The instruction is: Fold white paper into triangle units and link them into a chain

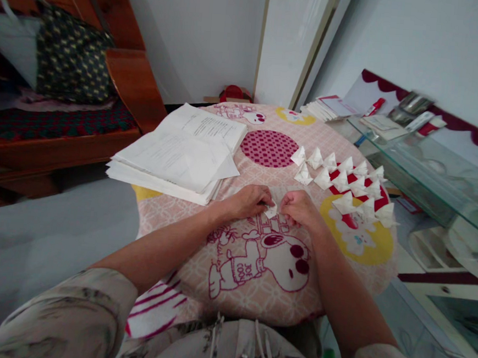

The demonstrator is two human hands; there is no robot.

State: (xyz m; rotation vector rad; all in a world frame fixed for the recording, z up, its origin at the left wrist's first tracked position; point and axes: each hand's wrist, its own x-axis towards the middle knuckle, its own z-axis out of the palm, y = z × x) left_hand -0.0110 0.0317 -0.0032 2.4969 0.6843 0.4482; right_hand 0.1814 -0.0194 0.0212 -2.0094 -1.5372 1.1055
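Observation:
A small folded piece of white paper is between my two hands, just above the cloth-covered round table. My left hand has its fingers closed on the paper's left side. Close by on the right, my right hand is curled with its fingertips together near the paper's edge; whether it pinches part of the paper is hidden. To the right, several folded white paper pieces with pointed tops stand in rows. Left of my hands lies a stack of white paper sheets, some printed, with a loose sheet on top.
A glass shelf borders the table's right side, carrying a red marker, metal tins and small boxes. A pile of booklets sits at the far right. On the left is a wooden bench with a patterned bag.

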